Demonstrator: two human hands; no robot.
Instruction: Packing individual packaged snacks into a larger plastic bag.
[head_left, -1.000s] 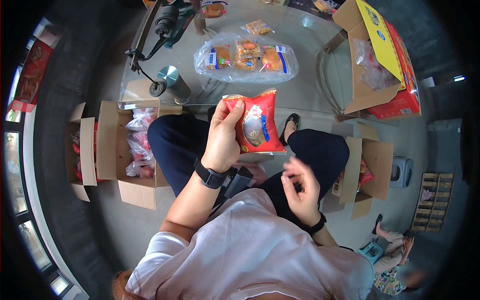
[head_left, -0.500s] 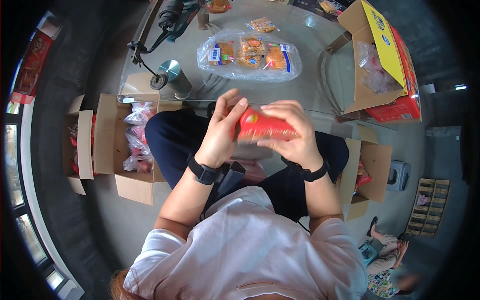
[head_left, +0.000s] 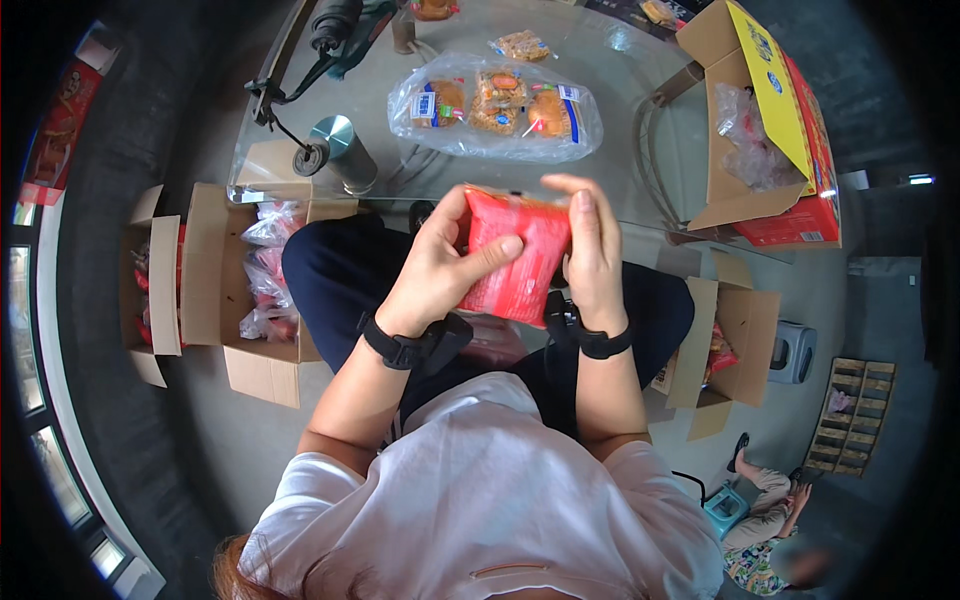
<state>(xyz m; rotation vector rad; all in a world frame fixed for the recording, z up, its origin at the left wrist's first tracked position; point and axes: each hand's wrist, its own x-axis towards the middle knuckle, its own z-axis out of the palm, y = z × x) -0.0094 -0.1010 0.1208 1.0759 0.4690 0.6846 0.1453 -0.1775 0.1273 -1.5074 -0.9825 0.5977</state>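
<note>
Glass-topped bench (head_left: 620, 110) in front of the wearer (head_left: 490, 470). Open carton (head_left: 768, 90), yellow and red outside, at the bench's right side. Clear bag (head_left: 430, 142) on the bench, 4 wrapped baked items (head_left: 496, 100) with it; cannot tell whether in or on it. Metal flask (head_left: 347, 158) near the bench's front left corner. Red packet (head_left: 520, 258) between the 2 hands, close to the bench's front edge. Left hand (head_left: 440, 262): grip pinching the packet, thumb across its face. Right hand (head_left: 596, 262) at the packet's right edge, fingers partly extended, some blur; cannot tell whether its grip pinches.
</note>
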